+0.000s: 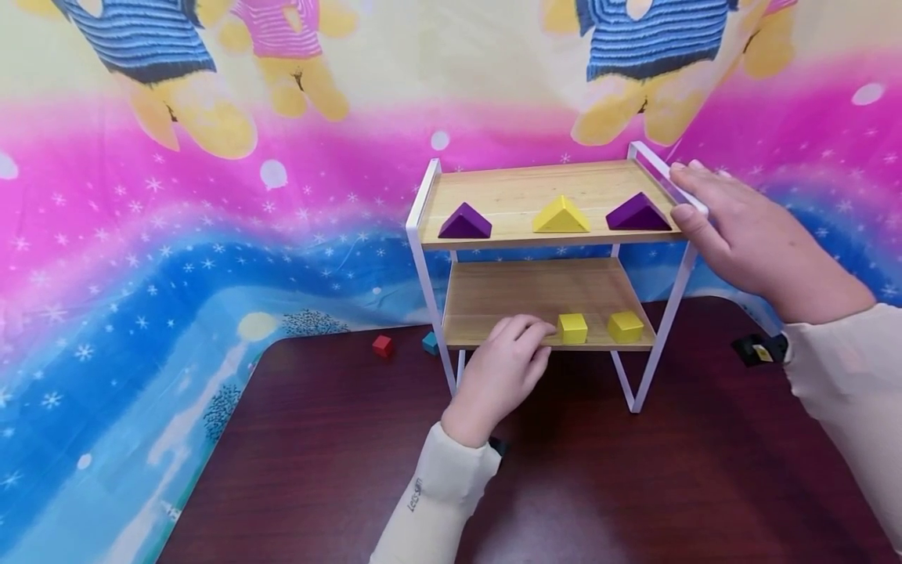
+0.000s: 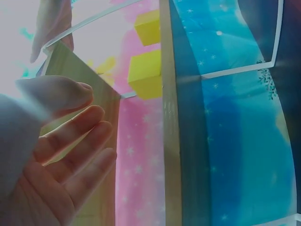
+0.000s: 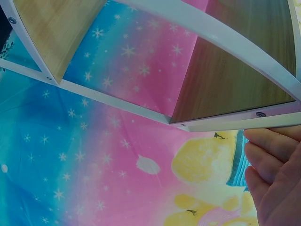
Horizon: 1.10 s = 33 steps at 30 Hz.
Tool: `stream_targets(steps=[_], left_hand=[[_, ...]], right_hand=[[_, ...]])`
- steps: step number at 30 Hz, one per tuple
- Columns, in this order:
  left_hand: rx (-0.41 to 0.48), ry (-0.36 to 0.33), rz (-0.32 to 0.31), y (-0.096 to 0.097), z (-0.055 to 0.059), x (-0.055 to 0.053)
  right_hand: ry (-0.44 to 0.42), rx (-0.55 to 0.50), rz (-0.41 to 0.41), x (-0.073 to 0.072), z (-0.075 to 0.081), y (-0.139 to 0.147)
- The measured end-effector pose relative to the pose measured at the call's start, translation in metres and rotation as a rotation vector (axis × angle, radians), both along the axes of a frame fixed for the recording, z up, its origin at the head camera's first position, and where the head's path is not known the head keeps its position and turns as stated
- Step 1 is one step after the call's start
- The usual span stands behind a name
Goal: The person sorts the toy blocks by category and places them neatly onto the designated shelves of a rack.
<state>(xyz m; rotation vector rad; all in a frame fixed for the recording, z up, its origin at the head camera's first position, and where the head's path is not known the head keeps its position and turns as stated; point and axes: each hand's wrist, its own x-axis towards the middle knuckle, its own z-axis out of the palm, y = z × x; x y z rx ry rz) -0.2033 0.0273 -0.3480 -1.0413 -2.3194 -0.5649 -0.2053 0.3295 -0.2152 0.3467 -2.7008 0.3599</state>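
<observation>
A two-tier shelf rack with wooden boards (image 1: 535, 290) and a white metal frame (image 1: 668, 345) stands on the table. My left hand (image 1: 503, 368) is at the front edge of the lower board, its fingertips right beside a yellow cube (image 1: 572, 329). In the left wrist view this hand (image 2: 61, 165) has loosely bent fingers and nothing in its palm. A second yellow cube (image 1: 625, 327) sits to the right on the same board. My right hand (image 1: 768, 235) rests with extended fingers against the top board's right side rail; its fingers (image 3: 270, 146) show there in the right wrist view.
Along the top board's front stand a purple triangular block (image 1: 465, 222), a yellow triangular block (image 1: 561, 215) and another purple triangular block (image 1: 638, 213). A red cube (image 1: 382, 345) and a blue cube (image 1: 431, 342) lie on the dark table (image 1: 317, 454). Behind hangs a printed cloth (image 1: 338, 204).
</observation>
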Motion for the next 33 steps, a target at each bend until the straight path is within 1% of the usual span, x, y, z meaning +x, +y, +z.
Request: stream_targets(steps=[4,7,11,14,23,29,33], left_hand=[[0.015,-0.023,0.006,-0.007,0.000,0.003],[0.034,-0.047,0.002,-0.011,-0.001,0.004],[0.053,-0.054,0.008,-0.017,-0.001,0.005],[0.068,-0.050,0.022,-0.022,-0.002,0.005],[0.134,-0.037,0.040,-0.038,-0.008,0.000],[0.193,-0.029,0.045,-0.048,-0.011,0.000],[0.207,-0.026,0.063,-0.054,-0.014,0.001]], right_hand=[[-0.009,-0.002,-0.002,0.000,0.001,-0.001],[-0.015,-0.007,-0.003,0.000,0.001,-0.001],[-0.016,-0.010,-0.008,0.000,0.001,-0.001],[-0.023,-0.008,-0.011,0.000,0.001,-0.001],[-0.016,-0.011,-0.021,0.000,0.000,-0.001],[-0.018,0.001,-0.031,0.001,0.000,-0.001],[-0.017,0.003,-0.029,0.000,0.002,-0.001]])
